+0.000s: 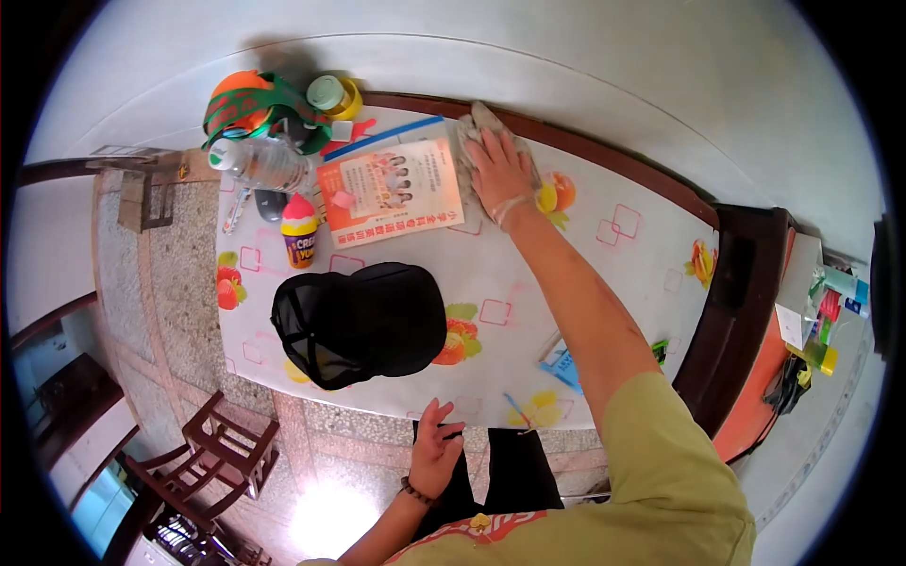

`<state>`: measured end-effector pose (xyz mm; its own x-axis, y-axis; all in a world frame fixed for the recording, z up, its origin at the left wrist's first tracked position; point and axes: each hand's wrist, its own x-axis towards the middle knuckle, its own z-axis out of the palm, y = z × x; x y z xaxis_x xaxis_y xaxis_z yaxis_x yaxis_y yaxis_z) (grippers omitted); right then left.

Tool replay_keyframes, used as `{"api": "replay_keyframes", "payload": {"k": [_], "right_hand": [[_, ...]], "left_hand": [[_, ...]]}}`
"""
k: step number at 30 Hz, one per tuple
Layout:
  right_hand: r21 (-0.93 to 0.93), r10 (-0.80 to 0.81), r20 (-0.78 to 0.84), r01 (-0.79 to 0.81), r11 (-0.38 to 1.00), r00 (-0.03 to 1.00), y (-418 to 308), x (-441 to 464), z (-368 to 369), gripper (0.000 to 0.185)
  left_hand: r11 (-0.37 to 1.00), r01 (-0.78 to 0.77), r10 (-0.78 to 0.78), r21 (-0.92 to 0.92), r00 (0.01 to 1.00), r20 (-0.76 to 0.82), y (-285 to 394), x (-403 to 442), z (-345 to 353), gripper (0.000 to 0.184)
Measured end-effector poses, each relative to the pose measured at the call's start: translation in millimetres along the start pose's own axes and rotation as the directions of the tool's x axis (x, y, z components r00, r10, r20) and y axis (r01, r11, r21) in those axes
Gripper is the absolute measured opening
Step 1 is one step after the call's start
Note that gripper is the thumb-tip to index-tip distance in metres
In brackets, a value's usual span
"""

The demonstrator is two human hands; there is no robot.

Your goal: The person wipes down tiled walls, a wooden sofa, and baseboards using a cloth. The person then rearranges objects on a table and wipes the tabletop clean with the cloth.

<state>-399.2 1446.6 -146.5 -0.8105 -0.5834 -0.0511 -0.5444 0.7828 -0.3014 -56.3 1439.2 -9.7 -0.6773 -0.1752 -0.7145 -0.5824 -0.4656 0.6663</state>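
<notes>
Near the far edge of the table, my right hand (500,174) rests on a crumpled greyish cloth (469,141), fingers spread over it. Just left of the cloth lies an orange-and-white book (392,193) with a small pink object (343,199) on its cover. My left hand (437,456) is held in front of the near table edge, fingers partly apart and nothing visible in it. A black cap (368,321) with mesh panels lies on the table beyond that hand.
A clear plastic bottle (260,162), a toy-like cup (300,243) with a pink top, and a green-lidded jar (327,92) stand at the left. A blue packet (563,368) lies near my right arm. A wall borders the far side; wooden stools (231,439) stand on the floor.
</notes>
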Motion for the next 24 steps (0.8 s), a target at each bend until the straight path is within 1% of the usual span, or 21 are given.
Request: {"api": "replay_keyframes", "payload": {"k": [1,3,4,5,6,8,10,12,14,16,17,18,19,20,22,23,24], "right_hand": [[0.001,0.008,-0.001,-0.008,1.0,1.0,5,1,1,0.04],[-0.024,-0.042,-0.059,0.041,0.999,0.997,11,2,1,0.039],[-0.02,-0.039,-0.065,0.038,0.999,0.997,17,2,-3,0.039],[-0.055,0.009,-0.073,-0.013,0.998,0.997,31,-4,-10,0.035],[-0.09,0.057,-0.08,-0.064,0.994,0.995,47,-11,-16,0.032],[-0.19,0.005,-0.268,-0.057,0.98,0.963,101,-36,-14,0.03],[-0.178,0.069,-0.264,-0.119,0.977,0.962,151,-66,-28,0.033],[-0.178,0.212,-0.321,-0.279,0.944,0.923,198,-101,-36,0.034],[-0.308,0.26,-0.298,-0.35,0.885,0.919,268,-146,-23,0.034],[-0.386,0.428,-0.342,-0.54,0.748,0.837,297,-181,-12,0.035],[-0.386,0.421,-0.34,-0.533,0.753,0.841,275,-178,-19,0.035],[-0.248,0.579,-0.417,-0.7,0.669,0.701,250,-172,-26,0.036],[-0.095,0.712,-0.462,-0.828,0.553,0.528,222,-159,-33,0.037],[-0.096,0.704,-0.464,-0.821,0.564,0.538,202,-148,-32,0.037],[-0.076,0.657,-0.443,-0.755,0.651,0.611,167,-129,-29,0.04],[-0.005,0.597,-0.429,-0.663,0.749,0.678,149,-116,-29,0.041],[-0.082,0.407,-0.505,-0.512,0.855,0.761,142,-104,-20,0.04]], "left_hand": [[1.0,0.006,-0.006,-0.008,1.0,-0.002,-1,0,1,0.062],[1.0,-0.002,0.002,0.005,1.0,-0.007,0,1,4,0.061],[1.0,-0.013,0.014,0.012,1.0,-0.018,1,2,4,0.061],[1.0,-0.011,0.011,0.02,1.0,-0.019,2,2,4,0.061],[1.0,-0.009,0.009,0.014,1.0,-0.019,2,1,3,0.06],[1.0,-0.015,0.015,0.002,1.0,-0.019,0,2,2,0.06],[1.0,0.017,-0.017,0.017,1.0,-0.024,-5,1,2,0.058],[0.999,0.032,-0.032,-0.003,0.999,-0.028,-10,0,4,0.058],[0.999,0.047,-0.047,-0.021,0.998,-0.04,-13,0,3,0.057],[0.999,0.041,-0.041,-0.022,0.999,-0.02,-14,-1,0,0.056],[0.999,0.038,-0.038,-0.027,0.999,-0.027,-14,-2,-3,0.056],[0.999,0.041,-0.042,-0.007,0.999,-0.027,-13,-3,-7,0.055],[0.999,0.042,-0.041,0.011,0.999,-0.029,-13,-2,-10,0.055],[0.999,0.034,-0.034,0.002,0.999,-0.036,-13,-2,-13,0.055],[0.999,0.036,-0.034,0.038,0.998,-0.052,-16,-2,-19,0.054],[0.999,0.033,-0.031,0.034,0.998,-0.055,-17,-2,-20,0.054],[0.999,0.036,-0.034,0.028,0.998,-0.05,-19,-2,-22,0.054]]}}
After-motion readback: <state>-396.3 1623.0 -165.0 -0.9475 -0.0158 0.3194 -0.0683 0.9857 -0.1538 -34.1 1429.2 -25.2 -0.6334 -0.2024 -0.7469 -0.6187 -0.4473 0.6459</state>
